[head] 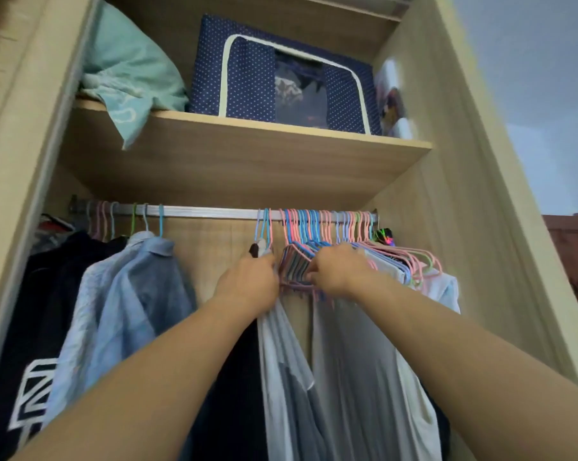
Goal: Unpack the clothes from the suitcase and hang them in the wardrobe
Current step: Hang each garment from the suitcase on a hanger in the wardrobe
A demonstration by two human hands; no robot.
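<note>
Left hand (pixel 247 282) fingertips: hidden behind pale garment (pixel 282 361).
Dark clothes (pixel 11 327): cut off by left edge.
Storage box (pixel 247 78) contents: blurred.

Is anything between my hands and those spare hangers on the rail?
No, nothing visible. The right hand is already on the bunch of empty hangers, and the left hand grips a grey garment just beside them.

Pink, blue and green hangers (pixel 317 234) on a silver rail (pixel 211 211); a pale blue shirt (pixel 128 294) beside a black garment (pixel 31 327) with white lettering — above, a navy white-dotted storage bag (pixel 247 81) and teal bedding (pixel 124 68).
</note>
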